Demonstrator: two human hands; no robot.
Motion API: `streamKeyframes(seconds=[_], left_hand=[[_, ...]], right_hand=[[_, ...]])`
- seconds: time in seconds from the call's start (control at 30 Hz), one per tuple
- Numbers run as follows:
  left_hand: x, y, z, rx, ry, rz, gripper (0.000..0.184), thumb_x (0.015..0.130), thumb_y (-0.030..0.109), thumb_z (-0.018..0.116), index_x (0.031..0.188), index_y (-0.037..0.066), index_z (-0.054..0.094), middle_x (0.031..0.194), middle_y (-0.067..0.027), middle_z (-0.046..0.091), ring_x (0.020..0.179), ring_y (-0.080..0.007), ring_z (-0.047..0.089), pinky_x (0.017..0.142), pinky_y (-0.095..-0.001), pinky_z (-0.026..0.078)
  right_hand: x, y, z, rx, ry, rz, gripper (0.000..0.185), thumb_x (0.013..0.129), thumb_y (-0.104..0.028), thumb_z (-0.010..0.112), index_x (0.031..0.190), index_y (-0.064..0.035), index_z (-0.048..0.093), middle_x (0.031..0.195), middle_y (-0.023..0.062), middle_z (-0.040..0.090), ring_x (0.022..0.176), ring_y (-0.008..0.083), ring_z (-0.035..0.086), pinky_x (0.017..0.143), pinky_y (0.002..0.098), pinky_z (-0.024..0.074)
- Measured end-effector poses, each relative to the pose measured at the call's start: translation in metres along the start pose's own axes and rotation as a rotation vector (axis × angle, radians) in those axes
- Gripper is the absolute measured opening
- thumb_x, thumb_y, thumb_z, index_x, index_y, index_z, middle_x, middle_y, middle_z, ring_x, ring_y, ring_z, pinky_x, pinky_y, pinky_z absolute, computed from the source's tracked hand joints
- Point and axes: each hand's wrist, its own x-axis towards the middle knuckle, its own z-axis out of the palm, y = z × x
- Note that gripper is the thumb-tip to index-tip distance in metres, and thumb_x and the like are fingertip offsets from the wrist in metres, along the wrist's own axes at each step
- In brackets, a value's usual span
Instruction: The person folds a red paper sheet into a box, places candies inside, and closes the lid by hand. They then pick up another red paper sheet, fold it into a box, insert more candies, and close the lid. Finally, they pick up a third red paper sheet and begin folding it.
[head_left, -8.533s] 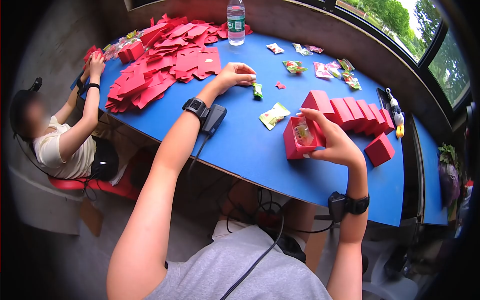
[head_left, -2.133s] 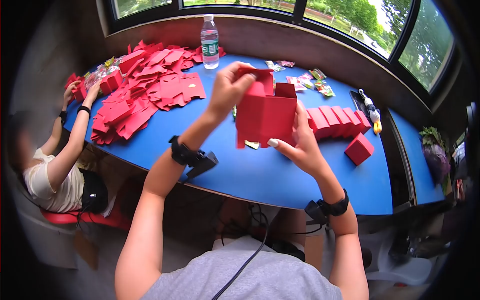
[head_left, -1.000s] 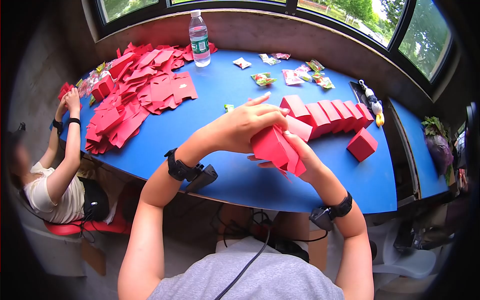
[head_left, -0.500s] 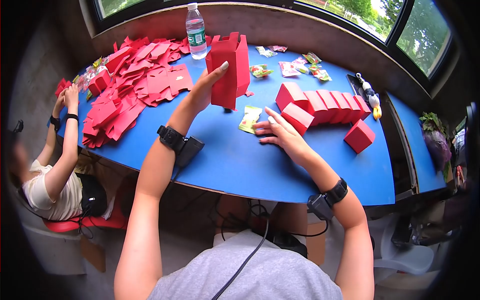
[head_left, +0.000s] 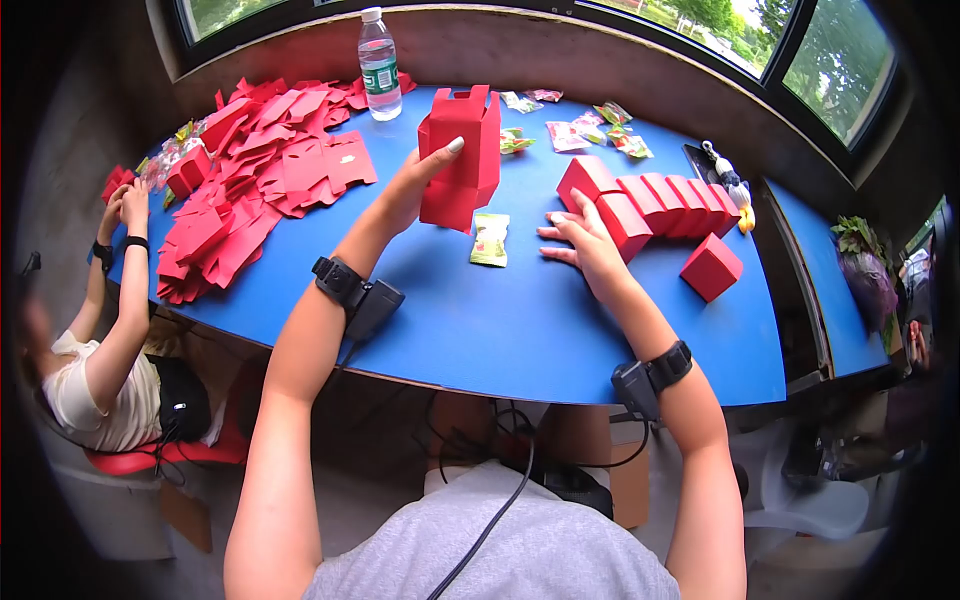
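Note:
My left hand [head_left: 408,187] is wrapped round a red cardboard box [head_left: 468,150], its thumb across the near side. The box stands upright above the table, and its top flaps stick up unfolded. Below it on the blue table [head_left: 480,330] lies a green-and-white candy packet [head_left: 490,240]. Fingers spread, my right hand [head_left: 592,250] is at the left end of a row of closed red boxes [head_left: 668,205]. Its fingertips overlap the nearest box [head_left: 624,224] in view; I cannot tell whether they touch it.
A pile of flat red cartons [head_left: 250,170] covers the table's left side, with a water bottle [head_left: 380,70] behind. Wrapped candies [head_left: 590,130] lie at the back. One red box [head_left: 711,268] sits apart at right. Another person's hands [head_left: 128,203] work at far left.
My right hand has shifted slightly right, its fingers now over the end box of the row. The box in my left hand has turned a little. The camera view has moved slightly.

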Motion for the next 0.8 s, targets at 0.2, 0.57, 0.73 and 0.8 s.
streamKeyframes(seconds=[0.2,0.57,0.73,0.8], left_hand=[[0.001,-0.003,0.002,0.001,-0.007,-0.009,0.067,0.082,0.053,0.06,0.125,0.005,0.043,0.109,-0.0093,0.055,0.098,-0.0169,0.057,0.08,-0.0301,0.05],[-0.006,-0.033,0.039,0.199,-0.298,0.181,0.077,0.09,0.041,0.058,0.141,0.007,0.012,0.133,-0.0163,0.04,0.125,-0.0224,0.04,0.101,-0.0366,0.037],[-0.018,-0.034,0.049,0.226,-0.464,0.149,0.089,0.09,0.047,0.054,0.142,0.01,-0.009,0.139,-0.0208,0.027,0.133,-0.0277,0.028,0.106,-0.0409,0.029],[-0.022,-0.032,0.049,0.28,-0.458,0.174,0.082,0.093,0.047,0.049,0.144,0.007,-0.001,0.14,-0.0194,0.027,0.134,-0.0274,0.027,0.107,-0.0407,0.028]], right_hand=[[0.008,-0.002,-0.014,0.038,0.099,-0.017,0.079,0.09,-0.017,0.055,0.146,-0.0072,0.001,0.134,0.0227,0.033,0.11,0.0277,0.054,0.084,0.0378,0.0532],[-0.015,-0.01,0.013,-0.208,-0.206,-0.326,0.092,0.087,-0.029,0.064,0.147,-0.0087,-0.002,0.138,0.019,0.035,0.123,0.0249,0.045,0.094,0.0395,0.0438],[-0.018,-0.013,0.015,-0.479,-0.155,-0.478,0.092,0.086,-0.018,0.065,0.147,-0.0067,-0.003,0.138,0.0182,0.038,0.121,0.0255,0.048,0.098,0.0385,0.0411],[-0.02,-0.015,0.016,-0.437,-0.15,-0.46,0.091,0.086,-0.017,0.065,0.146,-0.0065,-0.003,0.136,0.0184,0.041,0.12,0.0261,0.049,0.098,0.0384,0.0408]])
